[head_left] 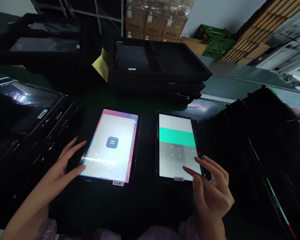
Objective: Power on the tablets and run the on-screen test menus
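Two lit tablets lie flat side by side on the dark work surface. The left tablet [107, 156] shows a white panel with a blue-grey calculator-like icon over a pink and blue background. My left hand [62, 170] rests along its left edge, fingers apart, thumb on the lower left corner. On the right tablet [173, 156] a calculator with a green band and a grey keypad is displayed. Over its lower right part is my right hand [212, 190], index finger stretched toward the keys and the other fingers loosely apart. Whether the fingertip touches the glass I cannot tell.
Stacked dark tablets [22, 103] stand at the left. Black trays [177, 60], one holding a tablet [132, 56], are piled behind, beside a yellow paper [101, 65]. Dark stacked items [250, 133] fill the right. Cardboard boxes [152, 21] and green crates [215, 40] stand farther back.
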Tool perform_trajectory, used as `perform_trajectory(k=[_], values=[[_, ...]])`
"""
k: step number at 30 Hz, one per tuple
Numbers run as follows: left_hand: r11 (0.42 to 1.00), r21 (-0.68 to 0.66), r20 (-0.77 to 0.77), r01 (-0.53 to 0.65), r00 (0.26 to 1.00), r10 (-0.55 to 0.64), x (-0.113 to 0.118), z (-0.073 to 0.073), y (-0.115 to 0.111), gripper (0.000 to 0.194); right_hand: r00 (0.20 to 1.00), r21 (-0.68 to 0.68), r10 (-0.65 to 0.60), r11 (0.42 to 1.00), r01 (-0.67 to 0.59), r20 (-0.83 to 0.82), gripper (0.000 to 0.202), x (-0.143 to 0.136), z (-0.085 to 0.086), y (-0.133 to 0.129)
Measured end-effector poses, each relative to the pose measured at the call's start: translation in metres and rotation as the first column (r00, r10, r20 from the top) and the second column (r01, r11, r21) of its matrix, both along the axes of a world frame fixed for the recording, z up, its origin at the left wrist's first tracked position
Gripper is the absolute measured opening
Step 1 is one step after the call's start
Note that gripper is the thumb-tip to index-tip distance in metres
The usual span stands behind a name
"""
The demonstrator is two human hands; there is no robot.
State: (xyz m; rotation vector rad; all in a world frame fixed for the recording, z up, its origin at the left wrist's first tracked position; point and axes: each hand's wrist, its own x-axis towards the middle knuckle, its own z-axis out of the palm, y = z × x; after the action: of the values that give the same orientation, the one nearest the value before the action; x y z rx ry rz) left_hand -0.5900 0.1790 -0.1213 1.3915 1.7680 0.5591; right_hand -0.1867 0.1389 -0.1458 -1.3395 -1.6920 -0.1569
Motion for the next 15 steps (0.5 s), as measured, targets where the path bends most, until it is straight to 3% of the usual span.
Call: perform_trajectory(k=[5,9,15], values=[[0.998,-0.049,-0.050,0.048,0.997,-0.050,0.000,0.004,-0.003,0.066,1.000,0.006,0.011,1.000,-0.011,-0.006,0.021,-0.002,0.001,0.000],[0.974,-0.022,-0.204,0.225,0.953,-0.224,-0.009,0.004,-0.011,0.086,0.999,0.009,-0.037,0.999,0.037,-0.011,0.023,0.005,0.003,0.000],[0.941,0.075,-0.315,0.331,0.903,-0.293,-0.032,-0.007,-0.008,0.063,0.989,-0.019,-0.148,0.989,0.148,-0.024,0.025,0.032,0.017,0.008]])
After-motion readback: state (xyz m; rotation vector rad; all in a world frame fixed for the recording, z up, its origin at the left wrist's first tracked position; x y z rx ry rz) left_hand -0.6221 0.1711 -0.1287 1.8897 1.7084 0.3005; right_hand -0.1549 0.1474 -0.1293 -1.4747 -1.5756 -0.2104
